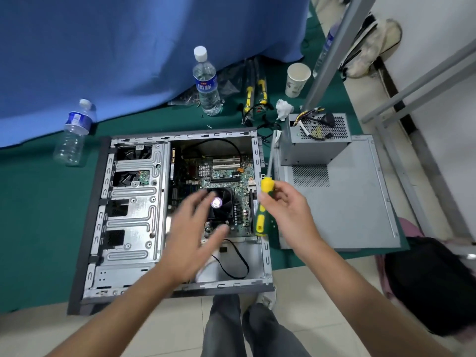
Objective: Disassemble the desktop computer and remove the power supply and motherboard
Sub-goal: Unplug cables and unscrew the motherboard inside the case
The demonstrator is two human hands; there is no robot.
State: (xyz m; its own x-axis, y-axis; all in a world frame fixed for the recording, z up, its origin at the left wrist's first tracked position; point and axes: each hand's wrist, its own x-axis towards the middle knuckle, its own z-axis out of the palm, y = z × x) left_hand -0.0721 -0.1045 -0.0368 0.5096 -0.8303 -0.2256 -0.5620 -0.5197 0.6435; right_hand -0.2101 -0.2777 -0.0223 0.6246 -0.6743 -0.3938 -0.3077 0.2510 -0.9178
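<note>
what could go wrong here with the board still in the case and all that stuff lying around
The right hand holds the screwdriver just beside the motherboard; a slip could gouge it. The left hand hovers over the CPU fan and could snag the black cable. The water bottle stands close to the open case; tipping risks a spill.

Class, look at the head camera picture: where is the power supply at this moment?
The power supply is out of the computer case, standing on the grey side panel to the case's right, near the paper cup.
</note>
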